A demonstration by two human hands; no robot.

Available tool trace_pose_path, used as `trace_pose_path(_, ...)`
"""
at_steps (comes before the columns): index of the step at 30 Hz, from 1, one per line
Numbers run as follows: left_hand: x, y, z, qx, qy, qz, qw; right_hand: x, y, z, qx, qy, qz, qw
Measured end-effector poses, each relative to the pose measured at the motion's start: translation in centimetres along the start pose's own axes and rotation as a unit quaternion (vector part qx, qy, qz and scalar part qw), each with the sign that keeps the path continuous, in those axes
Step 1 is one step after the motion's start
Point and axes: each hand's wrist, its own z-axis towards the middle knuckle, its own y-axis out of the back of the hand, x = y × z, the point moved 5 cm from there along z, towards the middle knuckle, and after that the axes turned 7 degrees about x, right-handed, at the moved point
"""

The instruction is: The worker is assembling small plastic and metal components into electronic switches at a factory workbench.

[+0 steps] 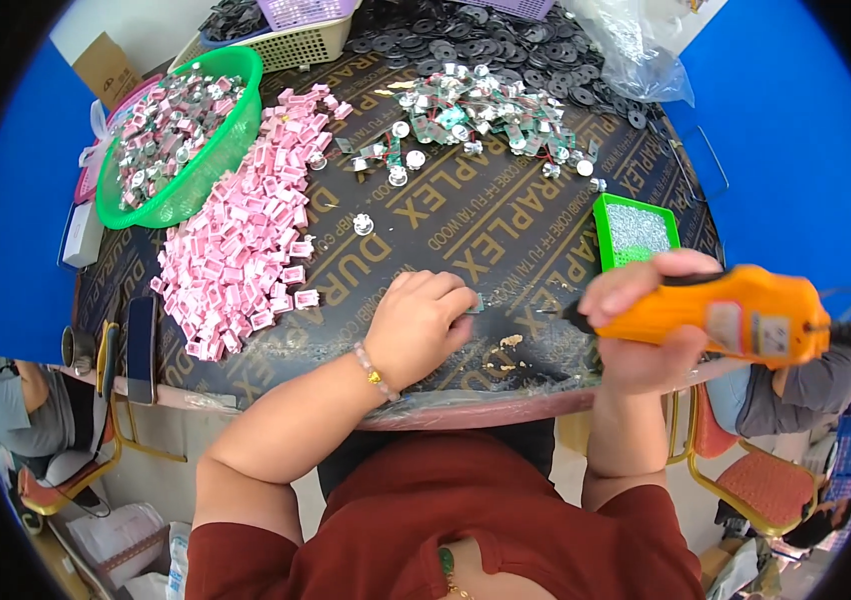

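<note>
Black, gold-lettered tabletop (pixel 531 225) bears heaped pink plastic housings (pixel 236 240); the right hand (pixel 643 362) grips an orange corded screwdriver (pixel 726 312) near a rectangular green tray (pixel 604 232); the left hand (pixel 418 325), curled over the tabletop, pinches a small greenish piece (pixel 478 303).

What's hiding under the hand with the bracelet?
Dark tabletop shows around the left hand, and a small green piece pokes out. Whatever else the hand covers can't be seen.

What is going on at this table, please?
Someone's right hand holds an orange power tool, pointing toward the left hand, where a small greenish piece shows at the fingers. Pink parts lie heaped to the left, and a green tray of small silvery pieces stands beyond the right hand.
</note>
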Motion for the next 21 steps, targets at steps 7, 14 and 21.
trace_pose_path(7,0.7,0.0,-0.2,-0.011,-0.009,-0.045,0.999,-4.7,-3.4,0.6,0.047,-0.064,0.064,0.995)
trace_pose_path(14,1.1,0.1,-0.2,0.003,0.028,-0.064,0.998,-6.0,-2.5,-0.3,0.025,-0.048,0.087,0.995)
trace_pose_path(21,1.4,0.1,-0.1,0.018,0.06,-0.068,0.996,-6.2,-2.6,-0.3,0.029,-0.033,0.078,0.996)
